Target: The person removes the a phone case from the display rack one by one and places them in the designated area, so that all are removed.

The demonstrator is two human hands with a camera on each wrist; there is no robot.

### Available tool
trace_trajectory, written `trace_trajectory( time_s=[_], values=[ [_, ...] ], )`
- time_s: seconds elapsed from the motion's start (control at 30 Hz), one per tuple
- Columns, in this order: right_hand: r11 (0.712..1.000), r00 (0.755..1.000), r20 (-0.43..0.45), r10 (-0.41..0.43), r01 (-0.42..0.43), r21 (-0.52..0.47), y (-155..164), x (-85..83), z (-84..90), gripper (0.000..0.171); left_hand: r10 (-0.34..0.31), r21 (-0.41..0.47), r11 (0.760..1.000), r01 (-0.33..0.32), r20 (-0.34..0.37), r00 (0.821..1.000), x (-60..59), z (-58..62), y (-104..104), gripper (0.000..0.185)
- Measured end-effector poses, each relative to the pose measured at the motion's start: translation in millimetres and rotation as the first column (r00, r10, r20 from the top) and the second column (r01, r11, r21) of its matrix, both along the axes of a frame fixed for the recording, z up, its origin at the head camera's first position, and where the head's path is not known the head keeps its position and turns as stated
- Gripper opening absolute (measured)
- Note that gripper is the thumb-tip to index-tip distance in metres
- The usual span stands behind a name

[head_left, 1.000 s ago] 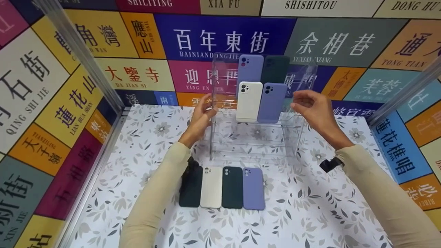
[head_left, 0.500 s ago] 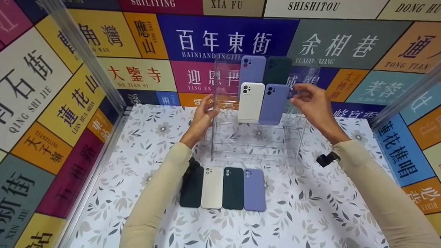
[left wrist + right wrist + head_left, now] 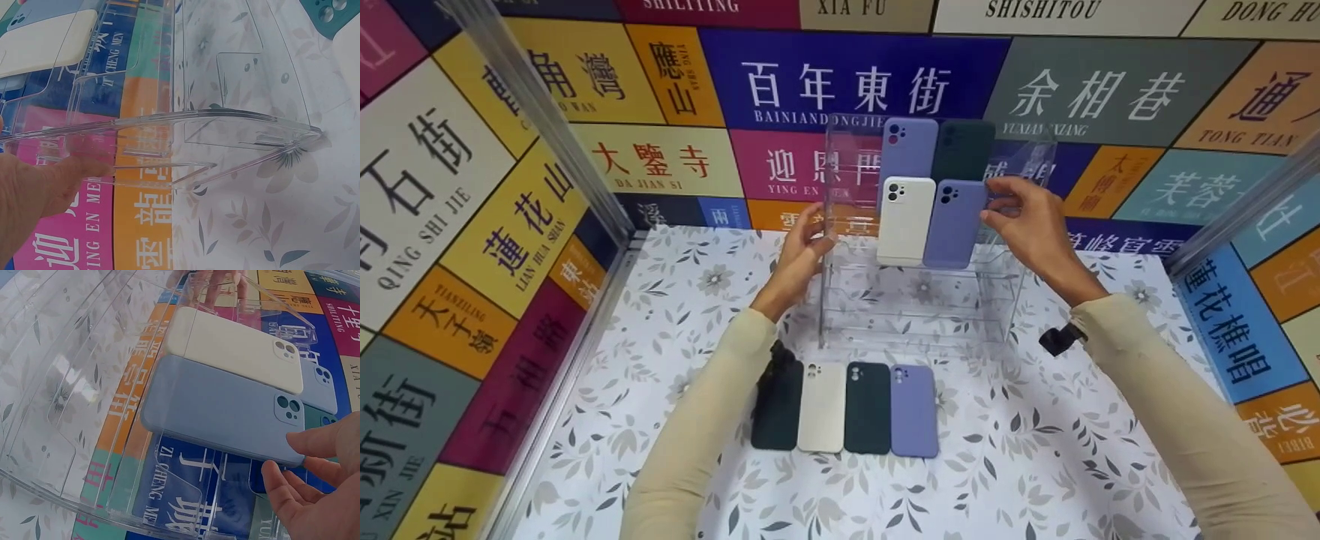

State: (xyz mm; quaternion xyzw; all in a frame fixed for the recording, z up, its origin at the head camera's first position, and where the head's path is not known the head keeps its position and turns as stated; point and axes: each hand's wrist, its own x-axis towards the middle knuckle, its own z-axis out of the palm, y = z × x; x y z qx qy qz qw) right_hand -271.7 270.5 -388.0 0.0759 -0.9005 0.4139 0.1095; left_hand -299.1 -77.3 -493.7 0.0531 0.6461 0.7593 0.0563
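A clear acrylic display stand (image 3: 915, 304) stands on the floral tabletop, partly see-through. My left hand (image 3: 799, 259) grips its left side panel. In the left wrist view the thumb (image 3: 84, 167) lies against the clear plastic. On the stand's front tier, a white phone case (image 3: 906, 221) leans beside a purple phone case (image 3: 956, 226). Another purple phone case (image 3: 910, 146) and a dark green one (image 3: 966, 148) stand on the tier behind. My right hand (image 3: 1031, 225) pinches the front purple case at its upper right edge. Its fingertips (image 3: 295, 439) overlap the case near the camera cutout.
In front of the stand, a row of phone cases lies flat: a very dark one (image 3: 777, 409) partly behind the left wrist camera, a cream one (image 3: 820, 409), a dark green one (image 3: 868, 409) and a purple one (image 3: 913, 412). Panels with printed signs (image 3: 855, 79) enclose the tabletop.
My right hand has moved left, from beside the front purple case to its upper right edge. My left hand stays on the stand, and the phone cases have not visibly shifted.
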Motion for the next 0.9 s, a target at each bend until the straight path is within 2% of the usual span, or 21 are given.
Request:
trace_trajectory(
  time_s=[0.33,0.53,0.77,0.9],
  values=[
    [0.999,0.999,-0.040,0.016,-0.015,0.034,-2.3,-1.2,-7.6,0.056,0.002,-0.021,1.000,-0.002,0.002,1.000,0.5,0.9,-1.1,0.064],
    [0.999,0.995,-0.096,0.018,-0.015,0.037,-3.5,-0.4,-16.4,0.058,0.002,-0.006,1.000,-0.002,-0.012,1.000,0.3,-0.1,-1.3,0.064],
    [0.999,0.985,-0.167,0.031,-0.032,-0.002,-5.5,1.0,-27.7,0.058,0.006,-0.022,1.000,-0.006,-0.012,1.000,0.7,-0.2,-2.3,0.064],
    [0.999,0.985,-0.164,0.047,-0.050,-0.016,-5.8,1.6,-37.6,0.064,0.008,-0.015,1.000,-0.008,-0.019,1.000,0.8,-0.1,-1.1,0.063]
  ],
)
